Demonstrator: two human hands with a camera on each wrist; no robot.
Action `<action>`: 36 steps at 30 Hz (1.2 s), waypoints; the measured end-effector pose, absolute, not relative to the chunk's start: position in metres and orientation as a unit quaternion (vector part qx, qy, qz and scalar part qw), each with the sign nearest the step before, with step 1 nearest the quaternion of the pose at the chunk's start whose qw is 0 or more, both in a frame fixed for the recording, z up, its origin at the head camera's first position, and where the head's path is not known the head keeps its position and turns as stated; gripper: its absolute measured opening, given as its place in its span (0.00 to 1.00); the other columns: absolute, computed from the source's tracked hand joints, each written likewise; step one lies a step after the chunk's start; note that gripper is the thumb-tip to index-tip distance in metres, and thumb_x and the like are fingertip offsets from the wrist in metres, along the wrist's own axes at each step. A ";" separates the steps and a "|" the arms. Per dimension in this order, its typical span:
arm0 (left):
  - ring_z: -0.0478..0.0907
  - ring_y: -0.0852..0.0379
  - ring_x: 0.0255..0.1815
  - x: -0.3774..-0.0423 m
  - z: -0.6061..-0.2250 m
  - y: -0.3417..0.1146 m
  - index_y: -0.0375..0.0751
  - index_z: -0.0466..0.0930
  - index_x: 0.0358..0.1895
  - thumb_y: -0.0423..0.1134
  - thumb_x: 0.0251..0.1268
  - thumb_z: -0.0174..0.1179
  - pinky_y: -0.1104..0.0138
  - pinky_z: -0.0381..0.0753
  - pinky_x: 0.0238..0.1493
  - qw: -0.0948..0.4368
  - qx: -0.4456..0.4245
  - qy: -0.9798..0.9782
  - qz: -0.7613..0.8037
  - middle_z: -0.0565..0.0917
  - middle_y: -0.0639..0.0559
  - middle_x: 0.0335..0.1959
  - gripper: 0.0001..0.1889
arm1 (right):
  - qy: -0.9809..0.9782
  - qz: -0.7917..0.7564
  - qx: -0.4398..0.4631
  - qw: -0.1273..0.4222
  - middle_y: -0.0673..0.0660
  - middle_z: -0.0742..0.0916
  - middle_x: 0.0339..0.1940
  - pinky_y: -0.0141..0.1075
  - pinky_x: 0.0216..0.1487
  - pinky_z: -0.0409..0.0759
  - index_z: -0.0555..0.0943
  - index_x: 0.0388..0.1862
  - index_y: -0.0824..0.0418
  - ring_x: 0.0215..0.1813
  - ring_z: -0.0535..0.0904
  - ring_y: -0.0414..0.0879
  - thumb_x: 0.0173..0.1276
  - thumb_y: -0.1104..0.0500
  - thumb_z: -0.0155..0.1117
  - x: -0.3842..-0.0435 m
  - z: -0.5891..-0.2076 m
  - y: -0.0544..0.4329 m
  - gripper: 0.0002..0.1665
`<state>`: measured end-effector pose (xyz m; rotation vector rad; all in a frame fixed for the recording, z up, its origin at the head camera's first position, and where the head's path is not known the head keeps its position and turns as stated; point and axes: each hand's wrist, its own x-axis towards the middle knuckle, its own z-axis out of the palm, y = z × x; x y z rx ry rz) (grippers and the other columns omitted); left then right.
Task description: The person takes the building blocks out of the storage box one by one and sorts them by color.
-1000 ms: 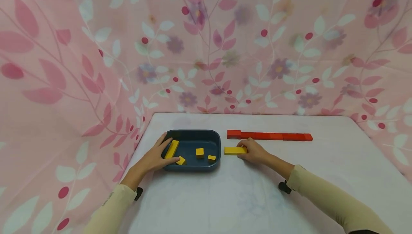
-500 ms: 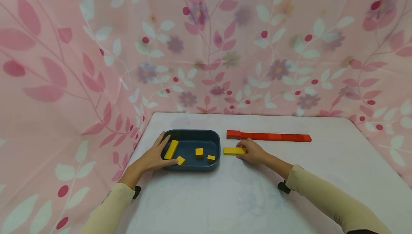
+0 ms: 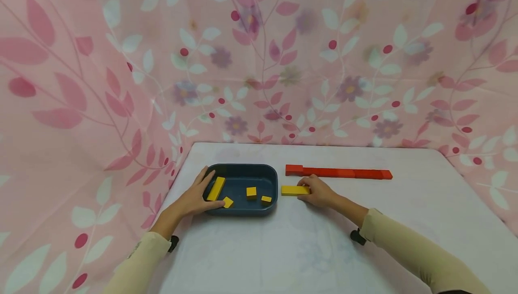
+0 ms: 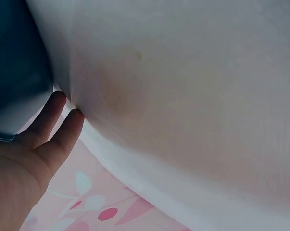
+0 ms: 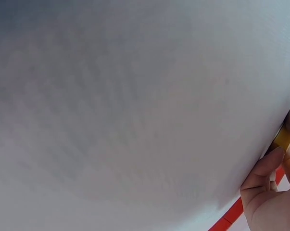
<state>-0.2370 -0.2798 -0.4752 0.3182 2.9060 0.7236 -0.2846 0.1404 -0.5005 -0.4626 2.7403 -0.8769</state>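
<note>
My right hand (image 3: 319, 192) pinches the right end of a long yellow block (image 3: 290, 190) that lies flat on the white table, just right of a dark blue tray (image 3: 243, 212). In the right wrist view the fingers sit at the edge, with part of the yellow block (image 5: 283, 138) between them. My left hand (image 3: 193, 200) rests spread over the tray's left end, thumb at the front rim; two straight fingers show beside the tray in the left wrist view. Inside the tray lie a long yellow block (image 3: 216, 189), a yellow cube (image 3: 251, 193) and two smaller yellow blocks.
Behind my right hand runs a row of red blocks (image 3: 336, 173), end to end, with a taller one (image 3: 294, 170) at its left end. A floral pink cloth (image 3: 283, 82) hangs behind the table and along its left side.
Both hands, the tray and the blocks keep their places; the head view shifts only very slightly.
</note>
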 end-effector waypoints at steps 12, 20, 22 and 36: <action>0.55 0.34 0.77 -0.236 -0.477 -0.280 0.55 0.44 0.81 0.74 0.46 0.65 0.35 0.64 0.67 0.071 0.106 0.961 0.247 0.35 0.47 0.83 0.61 | 0.949 -0.265 -0.169 0.034 0.59 0.73 0.57 0.35 0.42 0.85 0.72 0.66 0.51 0.39 0.76 0.45 0.57 0.41 0.75 -0.268 -0.487 0.143 0.41; 0.54 0.36 0.78 -0.238 -0.477 -0.282 0.54 0.45 0.81 0.74 0.46 0.66 0.35 0.63 0.68 0.058 0.113 0.958 0.258 0.36 0.48 0.83 0.61 | 0.947 -0.226 -0.221 -0.049 0.61 0.59 0.78 0.56 0.59 0.80 0.63 0.76 0.47 0.66 0.71 0.57 0.62 0.37 0.68 -0.269 -0.468 0.137 0.47; 0.53 0.36 0.78 -0.238 -0.477 -0.283 0.54 0.45 0.81 0.74 0.46 0.66 0.35 0.63 0.69 0.061 0.113 0.957 0.258 0.36 0.48 0.83 0.61 | 0.949 -0.207 -0.233 -0.047 0.60 0.55 0.81 0.62 0.64 0.73 0.60 0.78 0.45 0.73 0.63 0.60 0.62 0.34 0.66 -0.269 -0.466 0.135 0.49; 0.53 0.36 0.78 -0.238 -0.476 -0.283 0.54 0.44 0.81 0.73 0.47 0.66 0.35 0.62 0.69 0.061 0.116 0.957 0.260 0.35 0.47 0.83 0.61 | 0.934 -0.190 -0.299 -0.053 0.55 0.42 0.84 0.65 0.74 0.56 0.50 0.81 0.39 0.81 0.47 0.59 0.67 0.31 0.57 -0.267 -0.449 0.106 0.49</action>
